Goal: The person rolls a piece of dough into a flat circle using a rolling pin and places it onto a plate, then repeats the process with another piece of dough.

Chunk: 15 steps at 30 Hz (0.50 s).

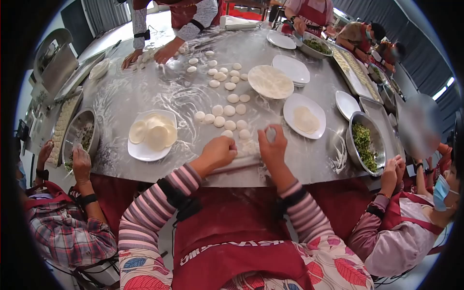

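Observation:
At the table's front edge a rolling pin [238, 165] lies crosswise, blurred, between my hands. My left hand [218, 153] is closed over its left part, fingertips pointing at the floury patch just beyond; what the fingers hold is hidden. The heel of my right hand [273, 152] is at the pin's right end, with thumb and fingers raised, bent and apart. Just beyond my hands sit small white dough pieces [229, 125]. A plate [145, 152] to the left carries several round dough wrappers [157, 138]; a plate [291, 104] to the right has more wrappers [306, 119].
A floury round plate [270, 82] and stacked plates [291, 69] stand farther back. Bowls of chopped green filling are at right [362, 147] and left [79, 135]. People work on both sides; across the table, a person's hands [167, 50] are at dough pieces.

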### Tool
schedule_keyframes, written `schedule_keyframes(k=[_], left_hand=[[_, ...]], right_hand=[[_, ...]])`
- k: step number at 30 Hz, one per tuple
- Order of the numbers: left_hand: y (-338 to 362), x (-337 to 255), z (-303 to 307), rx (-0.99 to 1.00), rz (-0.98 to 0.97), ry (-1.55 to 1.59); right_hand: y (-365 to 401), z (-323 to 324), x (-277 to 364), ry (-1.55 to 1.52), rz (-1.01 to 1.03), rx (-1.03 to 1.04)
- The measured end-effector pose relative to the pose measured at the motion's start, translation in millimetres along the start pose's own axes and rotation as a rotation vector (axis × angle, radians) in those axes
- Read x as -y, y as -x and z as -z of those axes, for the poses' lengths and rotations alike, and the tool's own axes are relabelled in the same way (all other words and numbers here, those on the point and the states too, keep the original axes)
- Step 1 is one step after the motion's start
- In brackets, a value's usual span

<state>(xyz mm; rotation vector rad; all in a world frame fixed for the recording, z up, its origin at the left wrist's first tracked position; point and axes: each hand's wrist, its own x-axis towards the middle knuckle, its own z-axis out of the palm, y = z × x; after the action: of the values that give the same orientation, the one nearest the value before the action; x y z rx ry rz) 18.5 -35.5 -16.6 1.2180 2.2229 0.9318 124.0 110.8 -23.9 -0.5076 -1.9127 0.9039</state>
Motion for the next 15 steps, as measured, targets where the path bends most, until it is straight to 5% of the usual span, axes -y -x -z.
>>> schedule_keyframes(k=[5, 11, 15], left_hand=[[-15, -1, 0, 0.089, -0.108, 0.022], [0, 6, -5, -0.044, -0.097, -0.085], [-6, 0, -23, -0.003, -0.181, -0.079]], right_hand=[[-3, -3, 0, 0.051, 0.131, -0.026], [52, 34, 17, -0.018, -0.13, -0.025], [19, 9, 10, 0.122, 0.016, -0.112]])
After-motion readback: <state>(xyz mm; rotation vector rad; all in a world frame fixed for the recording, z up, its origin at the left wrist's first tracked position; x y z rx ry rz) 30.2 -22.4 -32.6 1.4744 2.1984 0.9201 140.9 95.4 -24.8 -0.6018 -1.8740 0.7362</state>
